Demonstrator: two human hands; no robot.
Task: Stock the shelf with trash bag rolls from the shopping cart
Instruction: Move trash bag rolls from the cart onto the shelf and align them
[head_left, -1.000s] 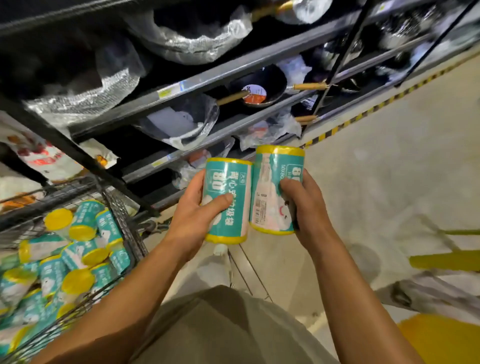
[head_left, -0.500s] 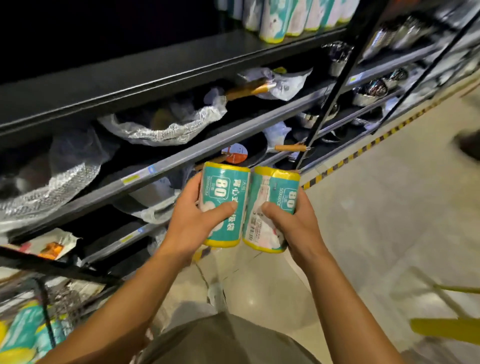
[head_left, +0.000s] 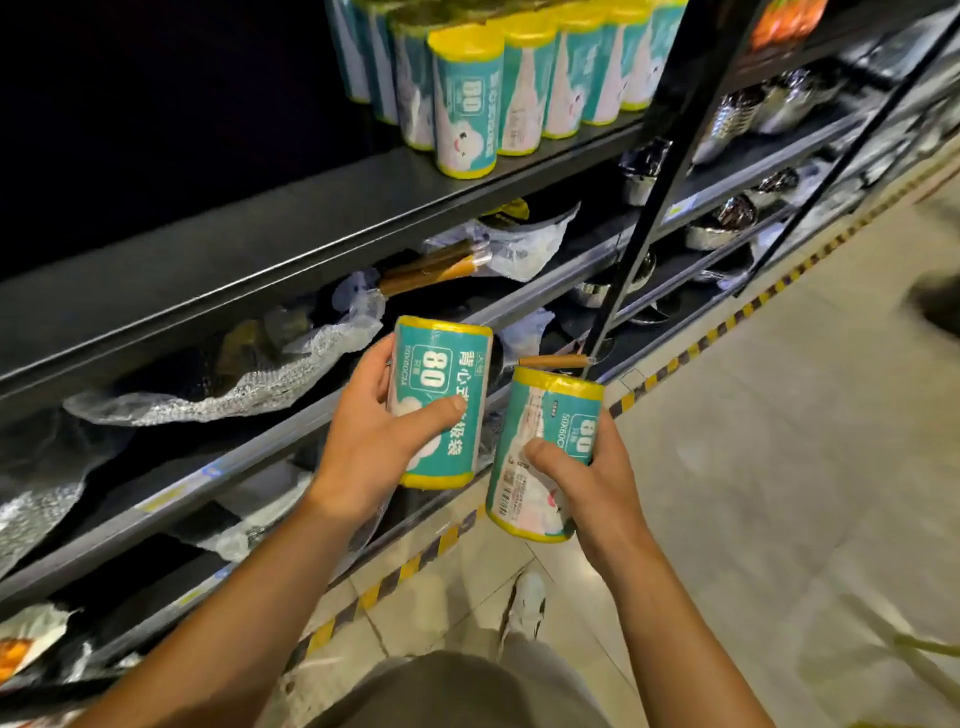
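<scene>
Since the earlier frames the head view has been tilted upward: the shopping cart is no longer seen, a row of stocked rolls has come into sight on the top shelf, and the two held rolls, formerly side by side and touching, are now staggered and slightly apart.

Head view: the left hand is wrapped round the left roll, thumb laid across the teal label, fingers hidden behind it. The right hand is wrapped round the right roll, thumb on the white panel, held lower and toward 4 o'clock of the other. Both rolls are carried roughly upright in front of the middle shelves, not yet set down. At 12 o'clock the stocked rolls stand upright in a tight row near the front edge of the top shelf, with bare shelf to the left of them, toward 10 o'clock. Wrapped pans lie on the shelf below.

Each roll is judged light and fairly firm, a tightly wound cylinder in a slick plastic sleeve that could slide under a loose grip. A hold round the middle of the barrel, as now, is judged best, so that the flat yellow end can be set down squarely beside the row without toppling the neighbours.
</scene>
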